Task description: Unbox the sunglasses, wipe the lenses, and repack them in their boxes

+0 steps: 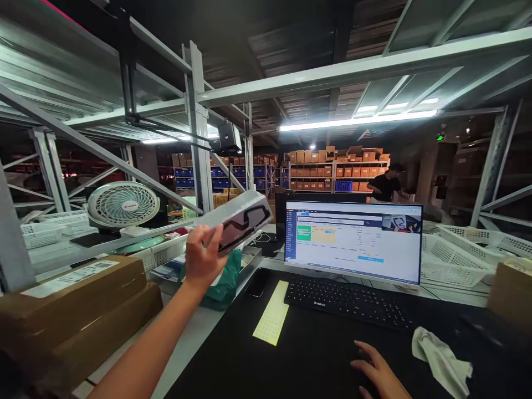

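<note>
My left hand [204, 252] is closed on the near end of a grey and dark printed box [243, 221], raised above the left side of the desk and tilted upward to the right. Below and behind that hand lies a green plastic bag [226, 280]. Over the black desk mat [307, 363] hovers my right hand [376, 368], its fingers apart and nothing in them. A crumpled white cloth [441, 357] lies to its right. Beyond it is a black keyboard [344, 302], with a yellow sheet of small labels [272, 316] at the keyboard's left end.
A lit monitor [353, 244] stands behind the keyboard, a dark phone [257, 282] left of it. Cardboard boxes [83, 299] are stacked at left, near a fan [123, 204]. White baskets [455, 260] and another carton [509, 293] sit at right. A person [386, 183] is in the background.
</note>
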Tool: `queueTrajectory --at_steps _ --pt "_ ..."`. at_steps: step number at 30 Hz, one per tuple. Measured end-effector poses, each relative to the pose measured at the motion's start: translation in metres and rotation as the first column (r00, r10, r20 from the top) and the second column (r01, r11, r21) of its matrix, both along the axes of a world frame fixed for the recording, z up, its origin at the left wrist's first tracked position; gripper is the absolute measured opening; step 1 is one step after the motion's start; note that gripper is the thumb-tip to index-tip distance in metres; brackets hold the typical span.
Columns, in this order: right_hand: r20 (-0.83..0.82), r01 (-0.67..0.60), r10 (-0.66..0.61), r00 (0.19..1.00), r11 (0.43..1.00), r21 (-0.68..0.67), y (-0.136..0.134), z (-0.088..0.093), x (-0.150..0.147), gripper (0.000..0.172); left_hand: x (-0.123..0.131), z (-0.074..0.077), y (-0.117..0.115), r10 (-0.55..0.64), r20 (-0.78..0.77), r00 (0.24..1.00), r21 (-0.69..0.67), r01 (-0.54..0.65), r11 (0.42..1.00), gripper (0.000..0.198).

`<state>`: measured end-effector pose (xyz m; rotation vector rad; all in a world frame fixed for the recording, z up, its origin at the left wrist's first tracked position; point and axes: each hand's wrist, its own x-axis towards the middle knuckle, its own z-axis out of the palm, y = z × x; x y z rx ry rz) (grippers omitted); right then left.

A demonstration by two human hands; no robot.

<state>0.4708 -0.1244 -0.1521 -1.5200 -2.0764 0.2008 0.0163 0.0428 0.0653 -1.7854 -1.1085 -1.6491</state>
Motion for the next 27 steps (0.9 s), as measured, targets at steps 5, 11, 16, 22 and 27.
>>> queueTrajectory --at_steps 5,11,16,22,27 --pt "0.033 -0.083 0.079 0.996 0.982 0.171 0.012 0.053 -0.024 0.058 0.041 0.006 0.006 -0.221 0.67 0.708 -0.246 0.494 0.834 0.069" --pt "0.259 -0.189 0.067 0.963 0.857 0.479 0.068 0.18 -0.082 0.079 0.065 0.011 0.02 -0.208 0.715 0.668 -0.469 0.678 0.565 0.03" --pt "0.358 -0.231 0.051 0.933 0.844 0.484 0.128 0.198 -0.147 0.126 0.079 0.014 -0.005 -0.299 0.548 0.781 -0.535 0.602 0.592 0.09" --pt "0.098 -0.154 0.12 0.988 0.732 0.663 0.14 0.12 -0.197 0.134 0.086 0.009 -0.055 -0.293 0.34 0.893 -0.483 0.434 0.761 0.106" --pt "-0.117 -0.018 0.164 0.979 0.649 0.76 0.127 0.097 -0.193 0.105 0.074 0.007 -0.089 -0.368 0.338 0.866 -0.56 0.499 0.661 0.107"
